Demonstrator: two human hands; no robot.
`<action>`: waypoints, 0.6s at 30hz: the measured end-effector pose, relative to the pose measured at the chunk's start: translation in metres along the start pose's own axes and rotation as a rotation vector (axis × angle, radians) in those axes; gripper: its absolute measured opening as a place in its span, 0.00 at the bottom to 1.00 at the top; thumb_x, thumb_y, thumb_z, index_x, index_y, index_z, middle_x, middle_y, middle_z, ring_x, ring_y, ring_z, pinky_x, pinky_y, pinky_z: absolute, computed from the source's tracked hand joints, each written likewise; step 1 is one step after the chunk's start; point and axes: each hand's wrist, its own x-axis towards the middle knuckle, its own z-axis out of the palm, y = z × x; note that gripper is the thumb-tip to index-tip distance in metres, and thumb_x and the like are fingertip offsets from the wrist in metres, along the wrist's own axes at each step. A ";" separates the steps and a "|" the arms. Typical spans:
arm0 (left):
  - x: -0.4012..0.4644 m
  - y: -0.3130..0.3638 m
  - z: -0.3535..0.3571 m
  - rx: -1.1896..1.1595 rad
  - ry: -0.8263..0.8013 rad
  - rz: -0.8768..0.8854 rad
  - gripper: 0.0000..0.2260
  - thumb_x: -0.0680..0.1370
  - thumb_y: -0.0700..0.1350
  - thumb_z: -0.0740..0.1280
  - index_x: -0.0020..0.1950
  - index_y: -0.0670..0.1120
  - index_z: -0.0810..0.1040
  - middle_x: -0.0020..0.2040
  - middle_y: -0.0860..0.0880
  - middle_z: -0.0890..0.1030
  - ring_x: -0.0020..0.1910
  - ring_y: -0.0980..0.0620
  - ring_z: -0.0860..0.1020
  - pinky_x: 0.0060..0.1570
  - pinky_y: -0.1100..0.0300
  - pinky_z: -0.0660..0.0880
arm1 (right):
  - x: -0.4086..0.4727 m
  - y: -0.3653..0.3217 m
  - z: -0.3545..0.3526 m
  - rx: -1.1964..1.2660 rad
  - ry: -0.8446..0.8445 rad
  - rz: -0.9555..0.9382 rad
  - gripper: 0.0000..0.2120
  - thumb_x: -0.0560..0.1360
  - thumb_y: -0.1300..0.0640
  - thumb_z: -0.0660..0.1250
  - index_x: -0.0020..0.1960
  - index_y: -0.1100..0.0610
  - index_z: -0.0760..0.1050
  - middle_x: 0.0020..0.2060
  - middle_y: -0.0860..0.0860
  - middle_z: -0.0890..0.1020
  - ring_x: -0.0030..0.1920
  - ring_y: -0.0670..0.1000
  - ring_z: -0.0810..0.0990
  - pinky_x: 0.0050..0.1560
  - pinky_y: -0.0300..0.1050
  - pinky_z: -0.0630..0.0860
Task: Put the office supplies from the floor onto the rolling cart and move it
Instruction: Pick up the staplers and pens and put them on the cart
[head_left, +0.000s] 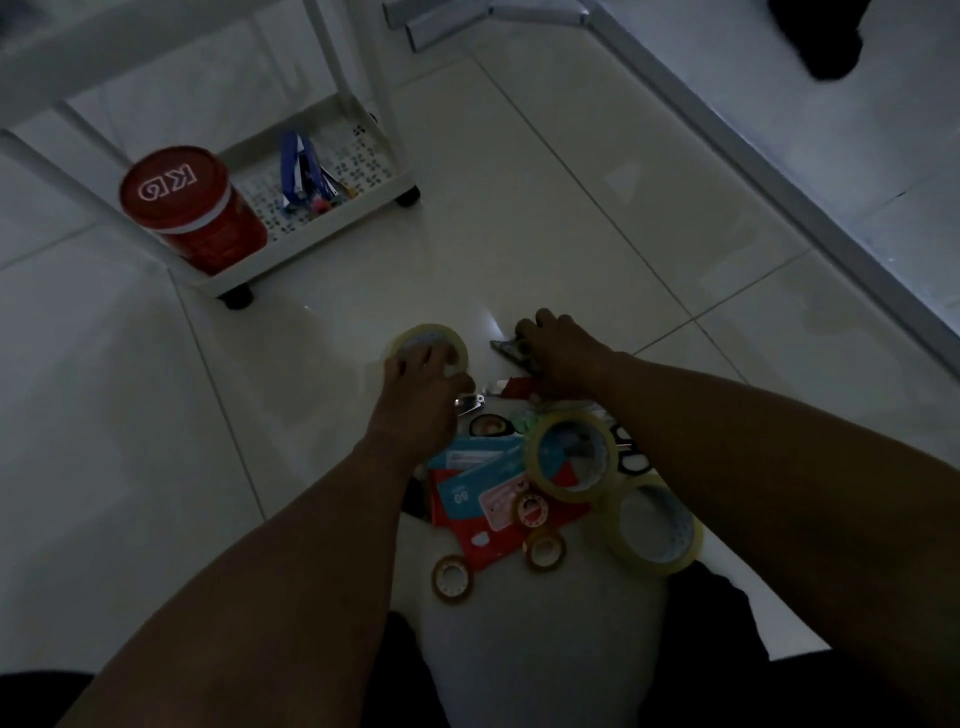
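The office supplies lie in a heap on the white tiled floor (571, 218), directly in front of the person. At the far left edge of the heap is a large roll of clear tape (427, 336). The left hand (423, 387) rests on this roll, with the fingers curled over its near rim, so the grip is closing around the roll, which touches the floor. Just to the right, the right hand (558, 351) presses down on a small dark object (506, 349) at the far edge of the heap; its fingers are bent over the object, but I cannot tell if the grip truly holds it.

Nearer to the person, between the 2 forearms, lie 2 more large tape rolls (571, 457), 1 partly on top of coloured card packets (478, 478) in blue and red. 3 small brown tape rolls (452, 571) lie at the near edge of the heap. A black scissors handle (631, 457) shows beside the right forearm.

The rolling cart (358, 208) stands well apart from the heap, at the far left, on black wheels. Its bottom shelf carries a red canister (192, 208) with a white logo on the lid, and beside it a blue stapler (296, 166) with some small items.
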 end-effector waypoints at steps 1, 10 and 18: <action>-0.001 -0.005 0.000 0.005 -0.007 -0.030 0.15 0.68 0.47 0.72 0.54 0.53 0.82 0.65 0.44 0.73 0.66 0.37 0.67 0.56 0.47 0.63 | 0.002 -0.001 -0.001 0.030 0.020 0.018 0.45 0.64 0.51 0.78 0.73 0.59 0.58 0.68 0.60 0.64 0.65 0.63 0.66 0.59 0.53 0.71; -0.018 -0.014 0.001 -0.062 -0.130 -0.119 0.22 0.69 0.57 0.71 0.63 0.60 0.75 0.76 0.47 0.57 0.75 0.42 0.51 0.66 0.44 0.55 | 0.017 -0.008 0.001 0.163 0.115 0.085 0.36 0.66 0.49 0.77 0.66 0.61 0.64 0.59 0.61 0.76 0.59 0.62 0.72 0.49 0.49 0.71; -0.017 -0.024 0.001 -0.135 -0.024 -0.156 0.15 0.71 0.45 0.70 0.57 0.53 0.80 0.69 0.46 0.66 0.71 0.44 0.60 0.59 0.50 0.60 | 0.028 -0.030 0.001 0.190 0.081 0.049 0.24 0.72 0.46 0.69 0.61 0.60 0.69 0.57 0.59 0.77 0.56 0.59 0.74 0.43 0.47 0.71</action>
